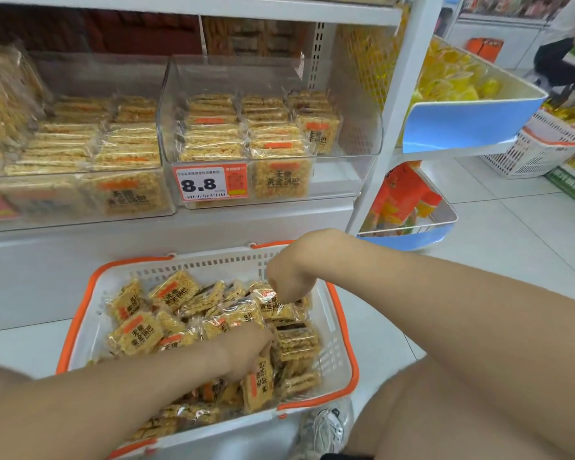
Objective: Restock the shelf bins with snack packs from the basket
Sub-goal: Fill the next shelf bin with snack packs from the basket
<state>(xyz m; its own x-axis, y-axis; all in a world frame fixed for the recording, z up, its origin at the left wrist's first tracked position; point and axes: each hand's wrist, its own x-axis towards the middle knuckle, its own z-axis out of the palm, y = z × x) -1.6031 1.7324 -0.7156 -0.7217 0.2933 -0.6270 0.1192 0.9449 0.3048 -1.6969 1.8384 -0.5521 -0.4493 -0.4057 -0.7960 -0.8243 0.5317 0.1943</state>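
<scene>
Pinching a snack pack (273,302) by its edge, right hand (289,277) hangs over the basket (341,330) (orange-rimmed). Left hand (246,351) grips another pack (258,385).

Snack packs (136,333) are piled in the basket (113,280). Left hand (246,350) is placed inside at the middle, right hand (289,277) toward its far rim. Shelf bins (269,137) are set behind and above the basket; a shoe (326,429) is placed before it.
</scene>
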